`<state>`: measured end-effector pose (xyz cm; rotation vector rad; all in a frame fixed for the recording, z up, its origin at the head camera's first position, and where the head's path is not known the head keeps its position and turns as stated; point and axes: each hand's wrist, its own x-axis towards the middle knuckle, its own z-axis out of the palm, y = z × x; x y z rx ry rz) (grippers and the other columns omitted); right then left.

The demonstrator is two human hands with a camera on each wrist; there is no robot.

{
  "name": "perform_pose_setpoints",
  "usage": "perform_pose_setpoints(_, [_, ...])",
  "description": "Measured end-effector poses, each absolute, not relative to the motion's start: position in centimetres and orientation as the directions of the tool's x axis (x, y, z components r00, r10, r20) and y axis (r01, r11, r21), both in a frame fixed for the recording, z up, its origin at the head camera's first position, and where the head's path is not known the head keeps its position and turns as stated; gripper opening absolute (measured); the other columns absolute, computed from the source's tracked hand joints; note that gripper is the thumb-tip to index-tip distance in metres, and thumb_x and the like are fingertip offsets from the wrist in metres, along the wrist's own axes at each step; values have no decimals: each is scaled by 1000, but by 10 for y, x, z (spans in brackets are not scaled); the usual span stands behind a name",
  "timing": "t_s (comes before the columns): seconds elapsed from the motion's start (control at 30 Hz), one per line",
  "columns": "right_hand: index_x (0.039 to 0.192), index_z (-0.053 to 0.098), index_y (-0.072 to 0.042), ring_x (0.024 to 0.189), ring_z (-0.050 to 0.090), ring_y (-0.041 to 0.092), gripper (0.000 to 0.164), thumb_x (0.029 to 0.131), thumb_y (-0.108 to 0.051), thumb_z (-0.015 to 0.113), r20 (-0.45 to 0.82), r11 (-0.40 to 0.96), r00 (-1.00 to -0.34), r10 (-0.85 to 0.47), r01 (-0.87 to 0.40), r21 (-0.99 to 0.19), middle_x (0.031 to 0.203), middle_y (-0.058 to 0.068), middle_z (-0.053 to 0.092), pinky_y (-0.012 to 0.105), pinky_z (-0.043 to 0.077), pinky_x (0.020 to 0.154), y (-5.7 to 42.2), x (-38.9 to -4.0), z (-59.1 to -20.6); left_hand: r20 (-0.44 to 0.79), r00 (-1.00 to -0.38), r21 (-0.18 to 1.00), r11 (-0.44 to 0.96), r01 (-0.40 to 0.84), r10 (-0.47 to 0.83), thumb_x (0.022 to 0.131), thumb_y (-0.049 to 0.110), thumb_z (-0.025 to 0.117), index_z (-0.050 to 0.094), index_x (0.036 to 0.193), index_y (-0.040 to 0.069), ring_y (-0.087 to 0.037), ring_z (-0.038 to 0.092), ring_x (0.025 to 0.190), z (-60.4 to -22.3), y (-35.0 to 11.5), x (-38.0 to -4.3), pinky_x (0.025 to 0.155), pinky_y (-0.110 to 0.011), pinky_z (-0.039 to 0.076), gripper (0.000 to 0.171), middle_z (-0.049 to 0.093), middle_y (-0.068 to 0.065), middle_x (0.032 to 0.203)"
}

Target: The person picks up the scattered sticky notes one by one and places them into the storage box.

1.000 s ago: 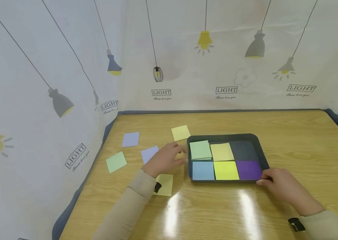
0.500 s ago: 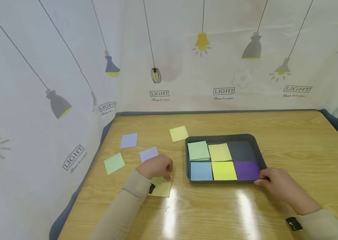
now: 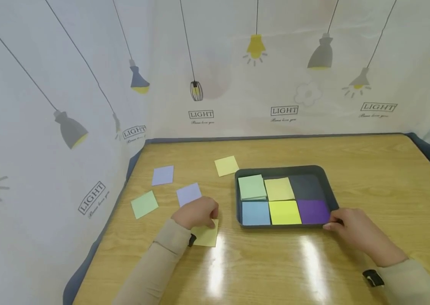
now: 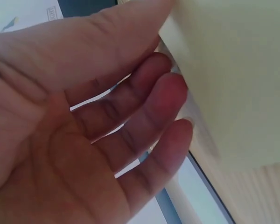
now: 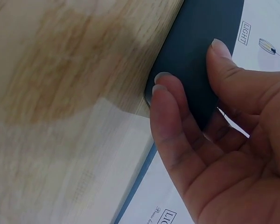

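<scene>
My left hand (image 3: pixel 198 212) is over a pale yellow sticky note (image 3: pixel 206 237) left of the tray, thumb and fingertips pinching its far edge. In the left wrist view this note (image 4: pixel 238 84) fills the right side, with the thumb at its edge and the other fingers curled beside it. My right hand (image 3: pixel 363 233) grips the near right corner of a dark tray (image 3: pixel 284 226), thumb on one side and fingers on the other. Inside lie green notes (image 3: pixel 252 187), a pale yellow note (image 3: pixel 279 189), and blue (image 3: pixel 255 212), bright yellow (image 3: pixel 285 212) and purple squares (image 3: pixel 314 211).
Two lilac notes (image 3: pixel 163 175) and a green note (image 3: pixel 144 204) lie on the wooden table (image 3: pixel 276 262) at left. Another pale yellow note (image 3: pixel 226 166) lies by the tray's far left corner. A lamp-print curtain (image 3: pixel 237 84) surrounds the far and left table edges.
My left hand has moved from the tray's left side, left and down to the near pale yellow note, and its fingers have closed. My right hand keeps its grip on the tray corner.
</scene>
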<state>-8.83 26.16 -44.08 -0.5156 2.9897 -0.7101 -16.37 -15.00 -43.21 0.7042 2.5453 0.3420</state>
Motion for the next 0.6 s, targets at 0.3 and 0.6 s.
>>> perform_pose_setpoints(0.3, [59,47,-19,53,34,8,30,79,-25,69,33,846,-949,-313,-294,-445,56,-6,41,27,33,50,262,-88,-440,-383,-749,336,837,433,541,70,13,77,58,78,14,-12,45,65,-431,-147,-163,60,-28,43,21,52,2,73])
perform_pose_setpoints(0.6, [60,47,-18,53,35,9,29,80,-23,68,24,841,-949,-313,-289,-457,57,-5,42,28,33,50,263,-89,-443,-325,-691,314,763,565,646,82,8,65,60,86,15,-10,49,70,-429,-146,-167,64,-26,44,10,56,4,78])
